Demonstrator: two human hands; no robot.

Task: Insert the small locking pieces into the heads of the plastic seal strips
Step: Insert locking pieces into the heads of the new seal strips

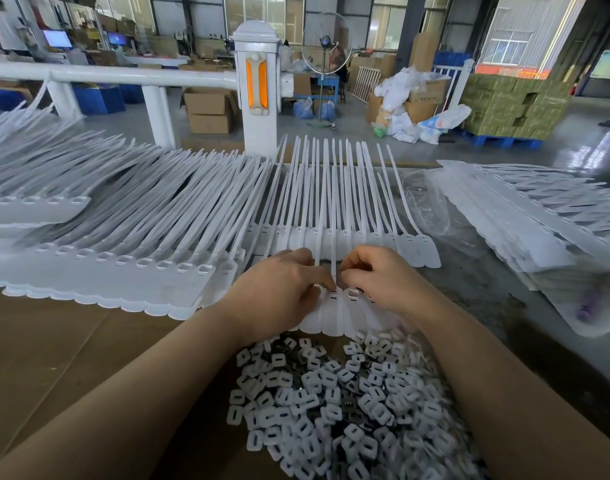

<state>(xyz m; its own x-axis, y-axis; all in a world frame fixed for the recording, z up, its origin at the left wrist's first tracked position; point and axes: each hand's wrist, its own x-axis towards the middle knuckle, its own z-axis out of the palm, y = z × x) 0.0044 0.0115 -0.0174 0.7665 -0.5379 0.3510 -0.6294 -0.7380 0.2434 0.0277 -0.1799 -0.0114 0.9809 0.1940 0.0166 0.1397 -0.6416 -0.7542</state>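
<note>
A joined row of white plastic seal strips (334, 317) lies in front of me, heads toward me and tails running away. My left hand (279, 289) rests on the row's left heads, fingers curled, its fingertips pressing at a head slot. My right hand (379, 275) has curled fingers pinched together just right of the same head; whatever small piece it holds is hidden. A heap of small white locking pieces (338, 400) lies on the cardboard between my forearms. A second row of strips (352, 202) lies behind the hands.
Large stacks of strip rows lie at the left (99, 244) and the right (525, 223). Brown cardboard (54, 351) covers the table. A white railing post (258, 88) stands behind the table, with boxes and bags on the factory floor beyond.
</note>
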